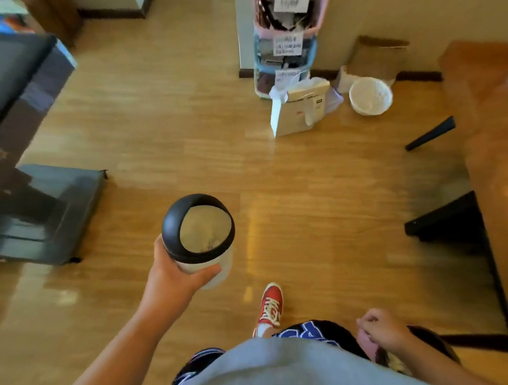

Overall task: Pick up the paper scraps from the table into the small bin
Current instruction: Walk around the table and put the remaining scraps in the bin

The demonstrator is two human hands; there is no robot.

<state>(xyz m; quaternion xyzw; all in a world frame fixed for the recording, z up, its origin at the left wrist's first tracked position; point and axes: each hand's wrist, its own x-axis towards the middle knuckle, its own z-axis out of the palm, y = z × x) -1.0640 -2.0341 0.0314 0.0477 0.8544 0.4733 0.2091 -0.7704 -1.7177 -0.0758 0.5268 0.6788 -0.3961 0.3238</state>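
From the head view, a glossy wooden floor [181, 122] filled most of the frame, with a wooden table [496, 145] along the right edge. At centre, the left hand [174, 276] was wrapped around the small bin [200, 235], held above the floor, its black rim tilted toward the camera. The right hand [379, 331], lower right, was loosely curled; I could not tell whether it held anything. At upper centre stood stacked baskets [287, 36] with paper labels, their writing too blurred to read.
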